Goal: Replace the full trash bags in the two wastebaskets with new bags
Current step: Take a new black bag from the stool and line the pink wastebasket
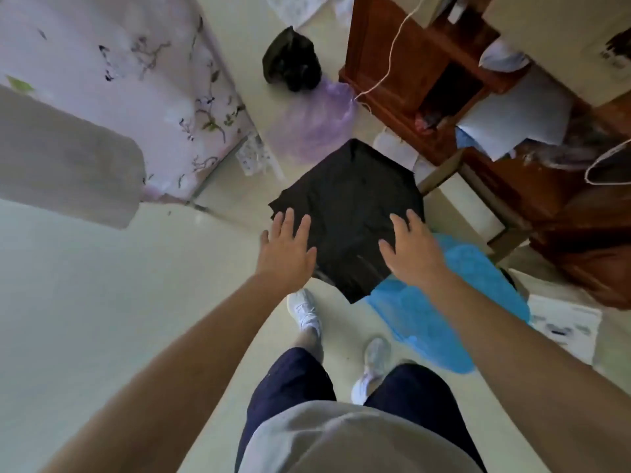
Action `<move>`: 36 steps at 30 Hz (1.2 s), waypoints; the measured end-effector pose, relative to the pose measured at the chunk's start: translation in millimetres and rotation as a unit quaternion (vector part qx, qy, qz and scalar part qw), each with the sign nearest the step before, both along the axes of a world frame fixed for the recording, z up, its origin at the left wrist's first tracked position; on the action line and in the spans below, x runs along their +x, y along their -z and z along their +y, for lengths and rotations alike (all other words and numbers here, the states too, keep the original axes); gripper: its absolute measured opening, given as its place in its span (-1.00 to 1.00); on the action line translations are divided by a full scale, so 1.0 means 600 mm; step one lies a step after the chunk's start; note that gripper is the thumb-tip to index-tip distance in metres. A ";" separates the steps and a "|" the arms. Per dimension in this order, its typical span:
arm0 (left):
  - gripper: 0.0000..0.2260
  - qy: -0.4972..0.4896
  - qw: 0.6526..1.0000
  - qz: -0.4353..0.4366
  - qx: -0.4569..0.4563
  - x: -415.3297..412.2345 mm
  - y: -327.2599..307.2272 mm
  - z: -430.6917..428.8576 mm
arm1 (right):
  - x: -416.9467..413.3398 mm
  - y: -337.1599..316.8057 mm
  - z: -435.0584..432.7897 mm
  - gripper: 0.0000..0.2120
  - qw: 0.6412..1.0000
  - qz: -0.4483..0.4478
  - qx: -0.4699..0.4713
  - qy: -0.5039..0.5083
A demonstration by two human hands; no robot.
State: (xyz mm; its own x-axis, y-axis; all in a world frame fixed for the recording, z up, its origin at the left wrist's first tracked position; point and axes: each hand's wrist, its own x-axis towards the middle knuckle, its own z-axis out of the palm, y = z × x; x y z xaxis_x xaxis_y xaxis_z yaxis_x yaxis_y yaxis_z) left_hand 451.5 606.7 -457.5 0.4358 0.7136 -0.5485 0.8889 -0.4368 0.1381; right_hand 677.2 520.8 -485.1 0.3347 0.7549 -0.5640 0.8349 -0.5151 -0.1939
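- I see my left hand [286, 249] and right hand [411, 249], fingers spread, flat over the black bag [348, 203].
- A tied black bag [292, 59] sits farther off on the floor [68, 319].

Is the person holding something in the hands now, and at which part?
Nothing is gripped. Both the left hand and the right hand are open with spread fingers, over the near edge of the flat black bag; contact cannot be told.

Both my arms stretched out ahead

My left hand [286, 248] and right hand [411, 249] hang flat, palms down, fingers spread, side by side and apart.
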 end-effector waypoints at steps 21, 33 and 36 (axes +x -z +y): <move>-0.81 -0.021 0.972 -0.194 0.131 0.035 0.292 0.081 | -0.066 0.246 0.043 -0.73 0.967 0.100 0.214 0.098; -0.75 -0.168 0.946 -0.257 0.107 0.105 0.024 0.128 | -0.036 0.058 0.045 -0.27 0.869 0.138 0.382 0.281; -0.75 -0.176 0.934 -0.281 0.137 0.126 -0.058 0.131 | -0.049 0.006 0.022 -0.02 0.882 0.156 0.355 0.267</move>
State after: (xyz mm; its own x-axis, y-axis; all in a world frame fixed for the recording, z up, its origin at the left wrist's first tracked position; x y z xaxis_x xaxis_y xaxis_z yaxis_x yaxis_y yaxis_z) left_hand 527.1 685.1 -422.8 0.3119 0.9467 -0.0806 0.8051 -0.2183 0.5515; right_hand 647.6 534.0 -488.7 0.6616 0.7368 -0.1394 0.3600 -0.4751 -0.8029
